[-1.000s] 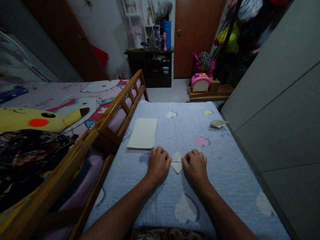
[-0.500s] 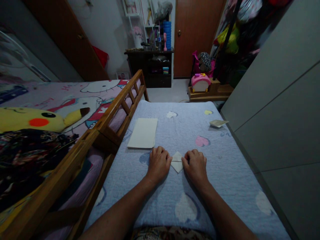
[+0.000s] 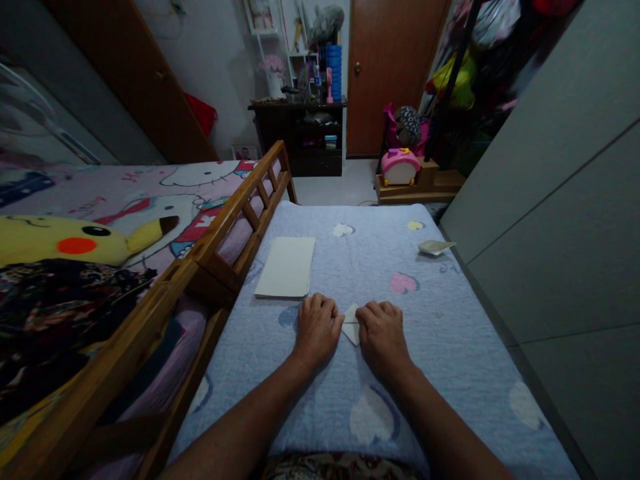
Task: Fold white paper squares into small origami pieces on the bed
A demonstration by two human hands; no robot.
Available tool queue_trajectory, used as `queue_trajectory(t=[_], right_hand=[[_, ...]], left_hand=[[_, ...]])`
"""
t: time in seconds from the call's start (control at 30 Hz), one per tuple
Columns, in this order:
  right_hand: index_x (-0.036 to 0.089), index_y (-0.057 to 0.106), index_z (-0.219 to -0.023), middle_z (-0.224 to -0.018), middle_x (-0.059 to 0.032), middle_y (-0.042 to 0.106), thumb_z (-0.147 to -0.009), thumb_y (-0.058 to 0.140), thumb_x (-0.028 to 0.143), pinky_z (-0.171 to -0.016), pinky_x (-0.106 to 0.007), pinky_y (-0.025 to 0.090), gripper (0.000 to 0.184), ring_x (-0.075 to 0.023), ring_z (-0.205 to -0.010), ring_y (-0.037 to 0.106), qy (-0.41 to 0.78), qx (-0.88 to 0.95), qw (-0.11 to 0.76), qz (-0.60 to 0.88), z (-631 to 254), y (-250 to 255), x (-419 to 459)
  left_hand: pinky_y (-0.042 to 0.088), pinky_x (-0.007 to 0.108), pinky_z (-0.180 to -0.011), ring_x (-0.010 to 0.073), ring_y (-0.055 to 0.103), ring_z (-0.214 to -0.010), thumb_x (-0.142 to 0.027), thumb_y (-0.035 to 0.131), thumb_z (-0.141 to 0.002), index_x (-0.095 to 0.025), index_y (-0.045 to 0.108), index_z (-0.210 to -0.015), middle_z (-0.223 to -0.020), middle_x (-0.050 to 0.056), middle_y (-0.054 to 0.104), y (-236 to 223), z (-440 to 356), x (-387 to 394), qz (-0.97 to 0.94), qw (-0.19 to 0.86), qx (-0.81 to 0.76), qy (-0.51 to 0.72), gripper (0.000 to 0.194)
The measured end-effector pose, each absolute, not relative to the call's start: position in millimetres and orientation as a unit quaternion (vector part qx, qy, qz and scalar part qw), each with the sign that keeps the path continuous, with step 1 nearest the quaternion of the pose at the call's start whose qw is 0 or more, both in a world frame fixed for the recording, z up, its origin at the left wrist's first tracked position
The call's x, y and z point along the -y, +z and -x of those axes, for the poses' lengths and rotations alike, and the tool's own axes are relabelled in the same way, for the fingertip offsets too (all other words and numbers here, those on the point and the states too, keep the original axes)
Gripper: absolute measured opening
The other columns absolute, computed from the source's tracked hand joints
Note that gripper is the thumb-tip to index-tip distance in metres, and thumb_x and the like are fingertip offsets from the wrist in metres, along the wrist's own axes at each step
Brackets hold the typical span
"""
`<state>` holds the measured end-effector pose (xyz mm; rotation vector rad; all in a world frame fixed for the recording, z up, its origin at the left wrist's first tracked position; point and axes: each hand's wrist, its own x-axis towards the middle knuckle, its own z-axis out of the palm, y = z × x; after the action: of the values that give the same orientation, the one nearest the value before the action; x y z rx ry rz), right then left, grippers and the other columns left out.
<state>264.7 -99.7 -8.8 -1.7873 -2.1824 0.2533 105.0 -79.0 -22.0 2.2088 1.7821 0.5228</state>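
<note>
A small piece of folded white paper (image 3: 351, 328) lies on the blue bedspread, with a crease running across it. My left hand (image 3: 319, 328) pinches its left corner between curled fingers. My right hand (image 3: 383, 333) is closed over its right part, fingertips pressing near the crease and hiding that side. Just beyond my left hand rests a stack of plain white paper sheets (image 3: 287, 267). Farther off on the right sits another folded paper piece (image 3: 436, 247), its tip raised.
The mattress with a blue heart-patterned bedspread (image 3: 445, 373) lies under my hands. Along the left runs a wooden bed rail (image 3: 200, 257), with a yellow plush toy (image 3: 65, 240) behind it. A pale cabinet (image 3: 565, 200) borders the right side. Beyond stands a dark cabinet (image 3: 300, 150).
My right hand has slid left over the folded paper and now covers more of its right part. My left hand stays nearly in place.
</note>
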Motion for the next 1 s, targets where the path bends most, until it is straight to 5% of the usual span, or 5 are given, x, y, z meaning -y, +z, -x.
queue_trajectory(t=[0.2,0.7,1.0], right_hand=[[0.021,0.064,-0.086,-0.093,-0.0036,0.064,-0.093,0.059,0.031,-0.082,-0.036,0.026,0.013,-0.0226,-0.091,0.049,0.096,0.721,0.162,0.667,-255,-10,94],[0.022,0.063,-0.09,-0.096,-0.0045,0.063,-0.087,0.066,0.031,-0.082,-0.035,0.028,0.01,-0.0246,-0.095,0.05,0.116,0.69,0.149,0.699,-254,-13,89],[0.024,0.064,-0.09,-0.096,-0.0051,0.06,-0.088,0.064,0.034,-0.081,-0.036,0.029,0.01,-0.0249,-0.095,0.048,0.107,0.688,0.144,0.703,-253,-17,90]], left_hand=[[0.04,0.037,-0.088,0.0239,0.047,-0.098,-0.026,0.064,-0.087,-0.021,0.057,-0.084,-0.097,0.004,0.055,-21,-105,79,-0.752,0.133,-0.62,0.18,0.009],[0.04,0.039,-0.09,0.0248,0.048,-0.101,-0.02,0.061,-0.087,-0.021,0.06,-0.09,-0.102,0.005,0.056,-16,-91,83,-0.751,0.147,-0.624,0.161,0.003],[0.039,0.043,-0.101,0.0272,0.047,-0.119,-0.021,0.058,-0.092,-0.024,0.055,-0.128,-0.133,0.006,0.058,-21,-85,105,-0.875,0.063,-0.461,0.133,0.037]])
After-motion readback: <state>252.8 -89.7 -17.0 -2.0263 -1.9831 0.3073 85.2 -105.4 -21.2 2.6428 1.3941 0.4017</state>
